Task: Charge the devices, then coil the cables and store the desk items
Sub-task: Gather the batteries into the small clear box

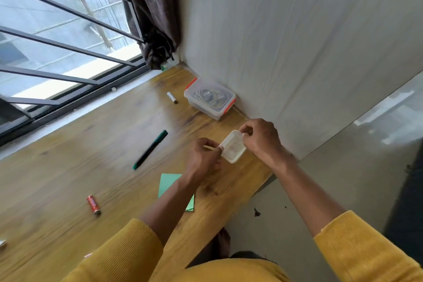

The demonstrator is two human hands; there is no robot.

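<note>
Both hands are closed on a small white plastic container that sits near the right end of the wooden desk, close to the wall. The left hand pinches its near-left corner with the fingertips, and the right hand pinches the far corner, with the fingers curled narrow over the rim. I judge that the person is pressing on or pulling off its lid, but I cannot tell which, and what is inside is too blurred to read. The main risk is here: the box is light and it lies close to the right edge of the desk, so a strong pull at one corner could make it jump, and it or its contents could fall to the floor. If the lid goes on crooked, it may open later. Farther from the hands, a green paper sheet lies partly under the left forearm and could be dragged along by it. A green marker lies to the left, a red battery on the near left and a white battery farther away; these round things can roll if the desk is knocked. At the far side, against the wall, a clear storage box with orange clips is closed, with the coiled cables inside, so the loose items seem not yet stored.
</note>
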